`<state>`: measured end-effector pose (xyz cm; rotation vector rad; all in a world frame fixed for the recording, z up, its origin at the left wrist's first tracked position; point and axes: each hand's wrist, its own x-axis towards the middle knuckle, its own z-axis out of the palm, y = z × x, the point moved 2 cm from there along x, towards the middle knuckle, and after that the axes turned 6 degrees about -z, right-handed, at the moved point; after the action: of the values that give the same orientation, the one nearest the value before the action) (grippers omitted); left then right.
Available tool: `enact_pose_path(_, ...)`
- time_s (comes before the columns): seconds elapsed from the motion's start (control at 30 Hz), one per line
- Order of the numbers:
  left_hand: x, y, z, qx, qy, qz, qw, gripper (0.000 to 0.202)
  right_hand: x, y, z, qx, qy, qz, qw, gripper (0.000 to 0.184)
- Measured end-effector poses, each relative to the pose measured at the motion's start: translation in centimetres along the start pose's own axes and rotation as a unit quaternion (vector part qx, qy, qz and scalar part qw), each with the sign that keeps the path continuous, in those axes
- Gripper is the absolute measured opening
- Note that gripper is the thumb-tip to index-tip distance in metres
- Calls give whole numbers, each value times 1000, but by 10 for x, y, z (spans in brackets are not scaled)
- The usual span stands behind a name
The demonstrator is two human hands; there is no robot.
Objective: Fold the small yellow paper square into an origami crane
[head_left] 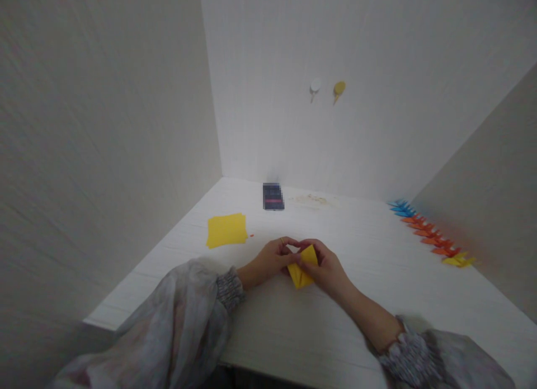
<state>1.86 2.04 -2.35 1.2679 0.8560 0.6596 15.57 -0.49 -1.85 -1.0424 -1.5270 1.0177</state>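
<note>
Between my two hands is a folded piece of yellow origami paper (297, 278), with creases running to a point at its near end. My left hand (272, 257) grips its left side, thumb on top and fingers reaching behind the far edge. From the other side, my right hand (329, 266) pinches the paper, its thumb lying across the front. The fingertips of both hands meet near the paper's upper edge. Part of the paper is hidden under the thumbs. A stack of flat yellow sheets (227, 230) lies to the left, beyond my left hand.
A dark, pixelated phone-like object (273, 197) lies near the back wall. Along the right wall stands a row of folded paper figures: blue (403, 208), orange-red (428, 233) and yellow (458, 260). Two hooks, white (315, 86) and yellow (339, 88), are on the back wall.
</note>
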Motion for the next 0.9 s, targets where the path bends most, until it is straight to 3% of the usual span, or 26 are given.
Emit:
enact_pose_path(0.17,2,1,-7,-24,107,37,993,29,2,5,2,93,46,25,994,37)
enact_pose_path(0.3,1,2,-6,-32,112,53,992,24,5,10,-1,88,59,13,994,26)
enact_pose_path(0.47,0,1,-3,21,100,61,993,30,4,6,-4,-17,69,-16,997,16)
enact_pose_path(0.67,-2,0,-6,113,125,107,980,30,0,-1,0,-210,12,-71,975,8)
enact_pose_path(0.9,0,-2,-7,82,141,102,981,17,1,-4,1,-245,31,-115,962,17)
